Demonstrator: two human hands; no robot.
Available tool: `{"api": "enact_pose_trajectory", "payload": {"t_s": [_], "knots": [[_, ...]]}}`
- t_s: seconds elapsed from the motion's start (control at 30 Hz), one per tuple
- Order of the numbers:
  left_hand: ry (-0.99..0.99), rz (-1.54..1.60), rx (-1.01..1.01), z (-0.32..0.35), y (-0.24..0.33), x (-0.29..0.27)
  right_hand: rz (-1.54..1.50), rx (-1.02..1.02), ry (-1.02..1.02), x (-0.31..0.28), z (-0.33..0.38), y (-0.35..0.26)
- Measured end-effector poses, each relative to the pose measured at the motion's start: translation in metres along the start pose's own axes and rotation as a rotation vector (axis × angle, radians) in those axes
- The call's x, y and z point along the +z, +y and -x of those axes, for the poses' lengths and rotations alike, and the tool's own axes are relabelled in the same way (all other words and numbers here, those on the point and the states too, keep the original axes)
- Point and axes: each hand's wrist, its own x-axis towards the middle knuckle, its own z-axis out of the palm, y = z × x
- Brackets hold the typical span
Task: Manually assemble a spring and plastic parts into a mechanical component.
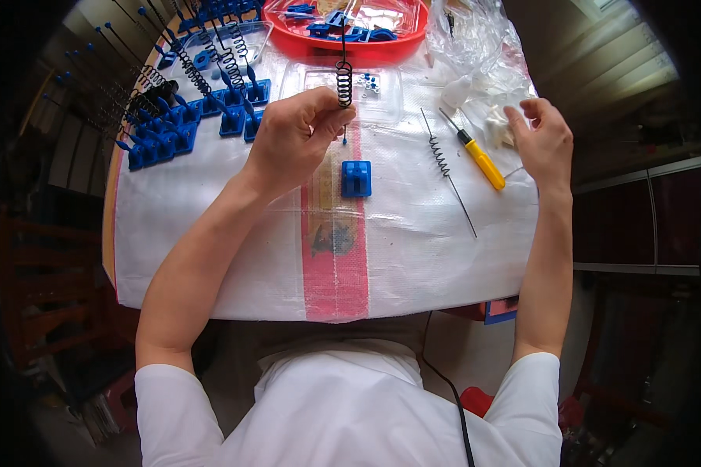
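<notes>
My left hand point(294, 137) pinches a black wire coil spring point(344, 82) and holds it upright above the table. Just below and to the right of it a small blue plastic base point(356, 178) lies on the white woven cloth point(234, 226). My right hand point(543, 140) hovers at the right with its fingers spread and nothing in it, close to a heap of white bits point(497, 124). Between the hands lie a loose black spring wire point(444, 165) and a yellow-handled screwdriver point(481, 161).
Several finished blue bases with upright spring wires point(187, 101) crowd the far left. A red tray point(343, 39) of blue parts stands at the back, a clear plastic tray point(366, 89) in front of it, and crumpled clear bags point(475, 47) at the back right.
</notes>
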Motion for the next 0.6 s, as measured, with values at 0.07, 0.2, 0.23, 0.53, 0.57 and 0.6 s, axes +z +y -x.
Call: {"api": "enact_pose_trajectory", "payload": {"t_s": [0.07, 0.2, 0.23, 0.53, 0.57, 0.6], "knots": [[0.004, 0.004, 0.019, -0.001, 0.002, 0.001, -0.067, -0.025, 0.058, -0.011, 0.001, -0.017], [-0.042, -0.033, -0.017, 0.0, 0.006, -0.003, -0.211, -0.137, 0.051, -0.019, 0.004, -0.05], [-0.042, -0.032, -0.013, 0.0, 0.007, -0.003, -0.278, -0.163, 0.022, -0.019, 0.005, -0.057], [0.006, 0.003, 0.014, -0.001, 0.005, 0.001, -0.582, -0.366, -0.114, 0.006, 0.02, -0.119], [0.015, 0.005, 0.02, -0.001, 0.004, 0.002, -0.6, -0.363, -0.118, 0.008, 0.021, -0.121], [0.023, 0.006, 0.026, 0.0, 0.004, 0.002, -0.621, -0.348, -0.129, 0.011, 0.021, -0.121]]}}
